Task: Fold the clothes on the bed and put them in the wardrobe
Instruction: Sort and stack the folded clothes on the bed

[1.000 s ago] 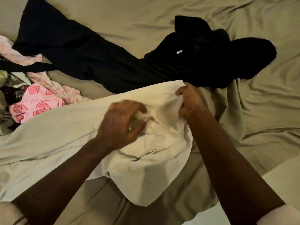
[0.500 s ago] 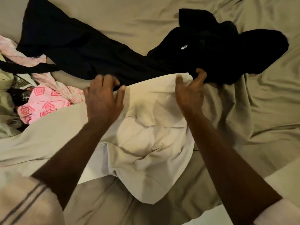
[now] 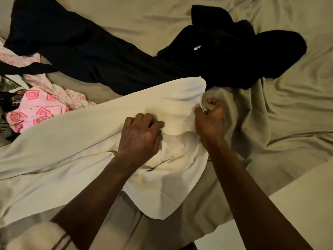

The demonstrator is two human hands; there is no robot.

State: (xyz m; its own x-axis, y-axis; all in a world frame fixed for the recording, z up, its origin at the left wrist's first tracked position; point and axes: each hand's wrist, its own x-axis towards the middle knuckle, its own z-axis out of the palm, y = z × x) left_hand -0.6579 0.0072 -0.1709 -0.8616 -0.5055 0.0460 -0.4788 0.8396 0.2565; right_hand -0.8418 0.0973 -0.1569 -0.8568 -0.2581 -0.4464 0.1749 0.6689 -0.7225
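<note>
**Both hands working a cream garment on the bed**

A long cream cotton garment (image 3: pixel 90 141) is lying across the near side of the bed (image 3: pixel 292 123), which is wearing a rumpled khaki sheet. The garment is stretching from the left edge of the view to the middle, and its near end is bunching up and hanging over the bed's edge.

The left hand (image 3: pixel 138 138) is resting on top of the garment near its middle, with its fingers curled and digging into a raised fold of the fabric. The right hand (image 3: pixel 210 120) is sitting just beside it, pinching the garment's right-hand edge between thumb and fingertips. The two hands are lying close together but are not touching.

Beyond the cream garment, a long black cloth garment (image 3: pixel 86 56) is sprawling slantwise over the sheet. Its lower end is meeting a heaped black garment with a small white mark (image 3: pixel 252 56), and the cream fabric's far corner is touching that dark pile.

At the left, a pink cloth with a red geometric print (image 3: pixel 36 110) is lying crumpled, partly tucked under the cream garment's edge.
</note>
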